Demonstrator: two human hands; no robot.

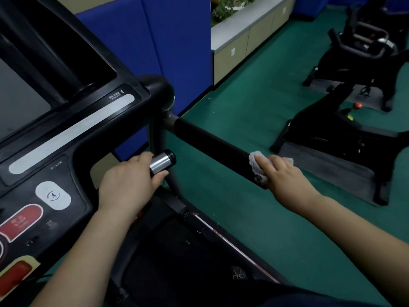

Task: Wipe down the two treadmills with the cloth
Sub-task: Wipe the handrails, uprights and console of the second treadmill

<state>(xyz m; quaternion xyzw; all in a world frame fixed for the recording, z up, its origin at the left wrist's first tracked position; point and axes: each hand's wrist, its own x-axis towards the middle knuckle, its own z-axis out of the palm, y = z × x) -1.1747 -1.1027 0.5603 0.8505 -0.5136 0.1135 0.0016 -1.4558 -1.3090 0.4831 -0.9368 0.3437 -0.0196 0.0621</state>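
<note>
I stand on a black treadmill whose console (66, 134) fills the left of the view. Its padded right side handrail (212, 147) runs from the console corner toward me. My right hand (285, 178) presses a crumpled white cloth (256, 165) against the near end of that rail, fingers wrapped over it. My left hand (130, 182) grips the short handle with a silver sensor sleeve (162, 161) that sticks out below the console. The treadmill belt (177, 251) lies dark beneath my arms.
Blue padded wall panels (177, 52) stand behind the console. Green floor (254, 120) spreads to the right. Two black exercise bikes (332, 134) on grey mats stand at the right, and a low cabinet with plants (243, 36) lines the back.
</note>
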